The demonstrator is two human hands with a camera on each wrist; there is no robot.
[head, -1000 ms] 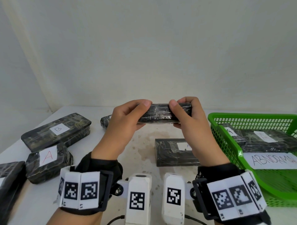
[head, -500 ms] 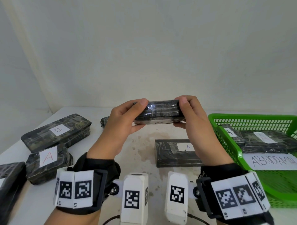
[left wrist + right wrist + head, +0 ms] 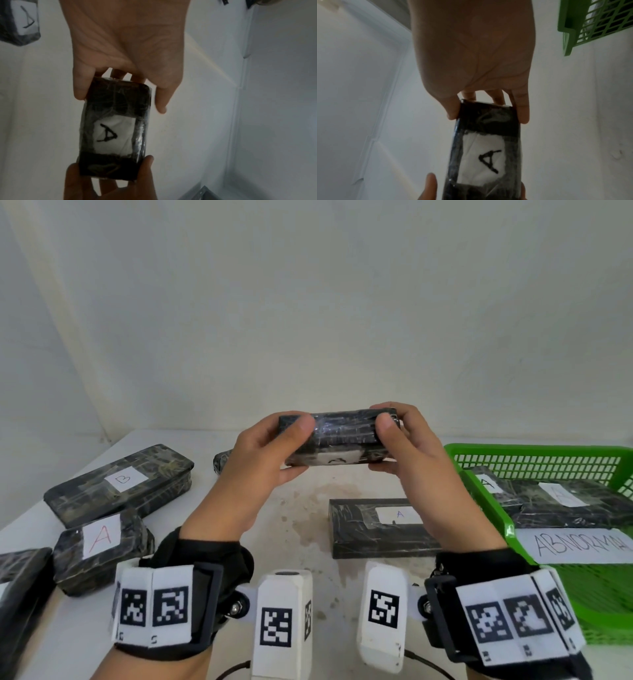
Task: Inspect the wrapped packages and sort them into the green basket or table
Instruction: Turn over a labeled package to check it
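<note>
Package in hand: we see a dark wrapped package raised above the table, level, with its white "A" label on the underside.
Left hand: our left hand clamps the left end, thumb on the near face, fingers curled behind.
Right hand: our right hand clamps the right end the same way, thumb in front.
Beneath the hands: a flat package labelled "A" lies on the table below, partly hidden by the right forearm.
Behind the left hand: another package shows only one end; the hand blocks the rest.
Left side: a long package marked "B" lies far left, a small package with a red "A" nearer, and one more dark package is cut off by the left edge.
Right side: the green basket holds two packages, both labelled "A", and carries a paper sign reading "ABNORMAL".
Count: we count eight packages: one held, five on the table, two in the basket.
</note>
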